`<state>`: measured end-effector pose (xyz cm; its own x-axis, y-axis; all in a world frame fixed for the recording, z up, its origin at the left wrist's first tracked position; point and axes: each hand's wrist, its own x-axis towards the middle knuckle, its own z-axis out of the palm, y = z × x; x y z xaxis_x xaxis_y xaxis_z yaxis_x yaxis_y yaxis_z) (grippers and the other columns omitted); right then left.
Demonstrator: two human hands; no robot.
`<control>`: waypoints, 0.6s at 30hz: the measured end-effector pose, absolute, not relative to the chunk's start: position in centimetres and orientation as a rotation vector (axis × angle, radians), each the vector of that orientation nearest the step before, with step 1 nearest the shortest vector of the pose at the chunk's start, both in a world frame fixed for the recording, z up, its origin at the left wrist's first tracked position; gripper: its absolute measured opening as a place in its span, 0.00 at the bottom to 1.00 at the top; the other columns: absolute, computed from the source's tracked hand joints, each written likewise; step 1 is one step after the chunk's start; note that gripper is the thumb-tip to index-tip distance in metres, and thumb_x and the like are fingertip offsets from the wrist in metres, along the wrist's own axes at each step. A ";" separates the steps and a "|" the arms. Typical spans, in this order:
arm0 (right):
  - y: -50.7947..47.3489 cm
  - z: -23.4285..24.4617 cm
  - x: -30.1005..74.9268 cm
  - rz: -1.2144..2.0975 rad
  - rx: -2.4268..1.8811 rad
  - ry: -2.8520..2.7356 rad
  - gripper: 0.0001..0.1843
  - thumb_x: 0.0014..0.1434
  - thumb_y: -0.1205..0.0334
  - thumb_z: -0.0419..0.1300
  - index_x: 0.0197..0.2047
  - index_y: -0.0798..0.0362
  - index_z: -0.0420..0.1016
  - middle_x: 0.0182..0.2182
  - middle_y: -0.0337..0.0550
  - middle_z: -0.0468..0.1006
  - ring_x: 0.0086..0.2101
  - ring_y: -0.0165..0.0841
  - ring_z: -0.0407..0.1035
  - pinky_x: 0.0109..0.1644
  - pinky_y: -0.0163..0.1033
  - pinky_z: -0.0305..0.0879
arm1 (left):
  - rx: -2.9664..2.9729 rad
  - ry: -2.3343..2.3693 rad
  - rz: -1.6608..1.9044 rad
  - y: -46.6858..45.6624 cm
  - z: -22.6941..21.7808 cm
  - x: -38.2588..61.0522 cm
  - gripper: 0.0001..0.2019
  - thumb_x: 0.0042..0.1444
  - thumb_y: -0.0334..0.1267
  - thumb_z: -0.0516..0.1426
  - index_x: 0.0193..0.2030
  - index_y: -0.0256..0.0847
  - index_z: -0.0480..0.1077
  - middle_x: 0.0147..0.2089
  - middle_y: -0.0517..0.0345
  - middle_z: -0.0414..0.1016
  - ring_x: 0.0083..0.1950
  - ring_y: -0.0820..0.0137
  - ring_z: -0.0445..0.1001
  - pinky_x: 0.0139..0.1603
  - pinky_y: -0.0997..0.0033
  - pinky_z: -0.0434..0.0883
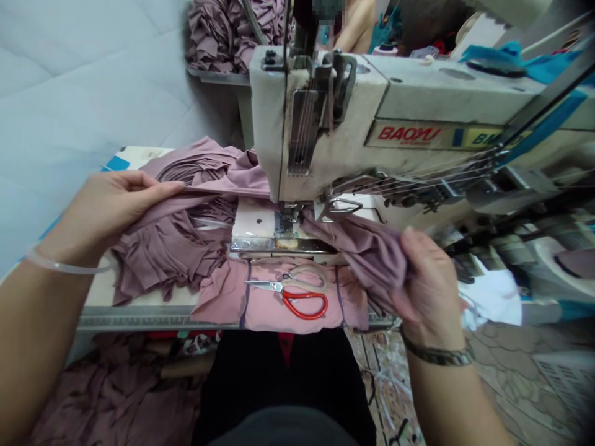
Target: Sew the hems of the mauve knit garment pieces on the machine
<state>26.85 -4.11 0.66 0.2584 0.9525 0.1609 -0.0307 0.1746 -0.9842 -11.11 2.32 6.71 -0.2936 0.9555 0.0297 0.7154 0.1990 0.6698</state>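
A strip of mauve fabric runs under the presser foot of a white sewing machine. My left hand pinches the strip to the left of the needle, above a heap of mauve pieces. To the right of the needle, my right hand is closed around a bunched part of the same fabric. Red-handled scissors lie on a pink cloth at the table's front edge, between my hands.
More mauve pieces are piled on a shelf behind the machine and on the floor at lower left. Another person's arm shows behind the machine. Blue cloth lies on the machine's top. White fabric hangs at right.
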 end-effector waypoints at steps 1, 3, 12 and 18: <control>-4.2 0.8 25.9 0.848 -1.121 -1.303 0.09 0.62 0.54 0.59 0.40 0.49 0.76 0.30 0.39 0.78 0.26 0.30 0.71 0.30 0.37 0.70 | 1.617 1.931 0.816 1.9 6.8 -10.0 0.22 0.48 0.56 0.65 0.33 0.35 0.72 0.21 0.63 0.65 0.22 0.79 0.57 0.21 0.80 0.52; -3.9 0.9 23.9 0.626 -0.985 -1.946 0.12 0.64 0.60 0.57 0.49 0.51 0.75 0.40 0.45 0.79 0.36 0.34 0.73 0.39 0.40 0.73 | 1.806 1.490 0.701 1.1 6.3 -7.0 0.18 0.52 0.51 0.64 0.35 0.36 0.71 0.27 0.61 0.71 0.26 0.77 0.65 0.25 0.80 0.60; -0.4 0.6 25.5 -0.609 -0.662 -2.803 0.21 0.65 0.76 0.48 0.60 0.71 0.63 0.47 0.60 0.75 0.46 0.42 0.68 0.45 0.46 0.69 | 3.183 1.074 0.366 -0.2 1.4 -1.5 0.19 0.61 0.41 0.58 0.59 0.46 0.67 0.53 0.48 0.71 0.52 0.59 0.70 0.51 0.59 0.65; -0.5 -0.1 25.9 -0.539 -0.618 -2.728 0.20 0.65 0.73 0.50 0.59 0.70 0.65 0.51 0.64 0.73 0.48 0.43 0.66 0.46 0.48 0.67 | 3.394 0.852 0.559 1.0 0.7 0.5 0.09 0.66 0.31 0.49 0.39 0.37 0.70 0.45 0.51 0.74 0.43 0.67 0.70 0.43 0.66 0.63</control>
